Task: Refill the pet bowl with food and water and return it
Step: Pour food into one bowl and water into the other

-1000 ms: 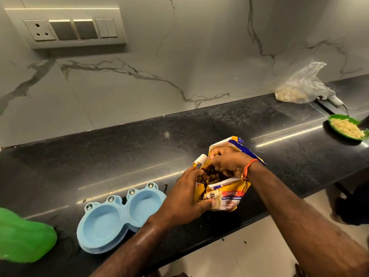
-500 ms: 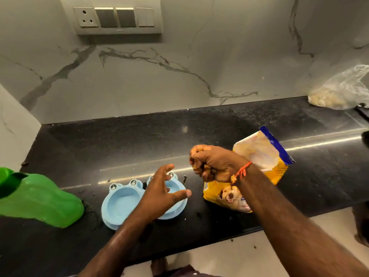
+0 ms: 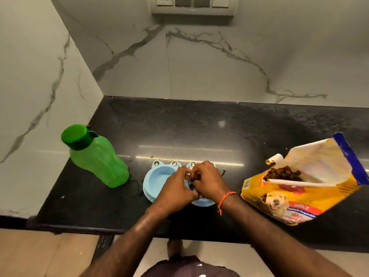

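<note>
Hands first: both of mine meet over the right-hand cup of the blue pet bowl (image 3: pixel 159 176), fingertips together. My right hand (image 3: pixel 207 181) is curled, its fingers closed around a few dark brown pieces of kibble (image 3: pixel 194 176) that show in the gap between the two hands. My left hand (image 3: pixel 173 190) is cupped against it from the left, fingers bent and touching the right hand's fingers; whether it grips any kibble itself I cannot tell. An orange thread (image 3: pixel 224 198) is tied round my right wrist.

Directly beneath the hands lies the bowl, a twin-cup dish with small frog eyes on its far rim. Its left cup is in plain sight and looks bare inside; the right cup is almost wholly hidden under my hands, only its near edge peeking out below my wrists. The bowl sits flat on the black stone counter (image 3: pixel 179 126), close to the front edge.

Just right of my right forearm the yellow dog-food bag (image 3: pixel 303 188) lies on the counter with its torn mouth open, brown kibble visible inside. Left of the bowl, near but not touching it, stands a green bottle (image 3: pixel 97 156) with its cap on. A few dark crumbs lie scattered on the counter beyond the bowl. Marble-look wall and a switch plate (image 3: pixel 192 5) rise behind.
</note>
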`<state>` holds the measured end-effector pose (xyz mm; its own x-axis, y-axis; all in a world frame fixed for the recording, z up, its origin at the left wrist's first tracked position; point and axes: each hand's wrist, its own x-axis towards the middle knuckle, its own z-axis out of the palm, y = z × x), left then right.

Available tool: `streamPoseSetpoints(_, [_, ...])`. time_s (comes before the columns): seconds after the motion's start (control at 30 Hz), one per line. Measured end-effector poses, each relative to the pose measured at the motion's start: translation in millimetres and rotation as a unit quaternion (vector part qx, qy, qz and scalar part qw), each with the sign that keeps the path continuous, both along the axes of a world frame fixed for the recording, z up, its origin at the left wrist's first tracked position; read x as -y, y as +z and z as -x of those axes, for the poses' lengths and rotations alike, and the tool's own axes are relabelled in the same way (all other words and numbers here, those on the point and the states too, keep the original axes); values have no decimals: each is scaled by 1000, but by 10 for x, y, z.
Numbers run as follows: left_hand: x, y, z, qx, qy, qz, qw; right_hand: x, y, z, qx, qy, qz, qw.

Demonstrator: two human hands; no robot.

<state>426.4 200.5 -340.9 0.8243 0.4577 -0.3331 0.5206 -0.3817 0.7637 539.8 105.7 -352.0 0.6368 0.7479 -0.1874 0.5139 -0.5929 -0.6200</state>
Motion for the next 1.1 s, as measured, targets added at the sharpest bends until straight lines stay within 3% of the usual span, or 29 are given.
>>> streamPoseSetpoints(0.23, [-28, -31, -15, -7, -12, -15, 1000, 82, 222, -52, -7, 97, 84, 992])
streamPoseSetpoints(0.3, [-34, -22, -26, -15, -20, -22, 999, 122, 332, -55, 6, 84, 95, 992])
streamPoseSetpoints(0.4, [-30, -2, -55, -17, -18, -34, 999, 283, 601, -160, 35, -47, 47, 997])
streamPoseSetpoints(0.5, [12, 32, -122, 0, -15, -35, 999, 648, 885, -489, 136, -184, -9, 973])
streamPoseSetpoints(0.6, [103, 69, -215, 38, -23, -22, 999, 1179, 1087, -892, 175, -292, 66, 938])
streamPoseSetpoints(0.67, [202, 94, -320, 57, -32, -12, 998, 1488, 1094, -1058, 151, -268, 206, 929])
streamPoseSetpoints(0.73, [310, 106, -434, 71, -46, -12, 996, 1658, 986, -1097, 101, -194, 283, 934])
streamPoseSetpoints(0.83, [473, 105, -619, 82, -98, -33, 991, 1746, 772, -1004, 30, -135, 272, 952])
streamPoseSetpoints(0.97, [692, 142, -840, 102, -147, -33, 983, 1680, 609, -909, 68, -113, 322, 937])
streamPoseSetpoints(1.1, [928, 150, -1053, 98, -191, -26, 976, 1689, 622, -913, 33, -132, 333, 933])
